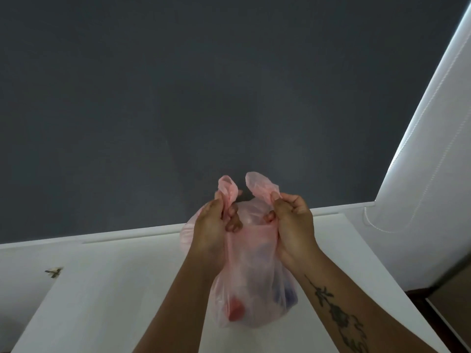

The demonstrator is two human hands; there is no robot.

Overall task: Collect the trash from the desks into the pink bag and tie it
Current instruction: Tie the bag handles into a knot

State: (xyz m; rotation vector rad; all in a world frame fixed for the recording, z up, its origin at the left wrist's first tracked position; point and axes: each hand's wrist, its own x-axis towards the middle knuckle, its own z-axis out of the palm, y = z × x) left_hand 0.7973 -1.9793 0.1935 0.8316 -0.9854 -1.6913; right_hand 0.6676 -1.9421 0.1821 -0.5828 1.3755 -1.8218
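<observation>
Left hand (pixel 212 225) & right hand (pixel 293 225) each pinch top of 1 pink bag (pixel 252 276), on 1 white desk (pixel 114 289); grey wall (pixel 204 85) behind, 1 blind (pixel 433 123) rt.

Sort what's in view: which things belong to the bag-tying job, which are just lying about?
Job: pink bag, held by its handles in left hand and right hand; red trash inside.
Lying about: white desk, window blind, blind cord, small dark mark.

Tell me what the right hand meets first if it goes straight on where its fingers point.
The right hand, pinching one handle of the pink bag, points inward across the bag's mouth. It would probably meet the left hand first, though depth is unclear.
</observation>
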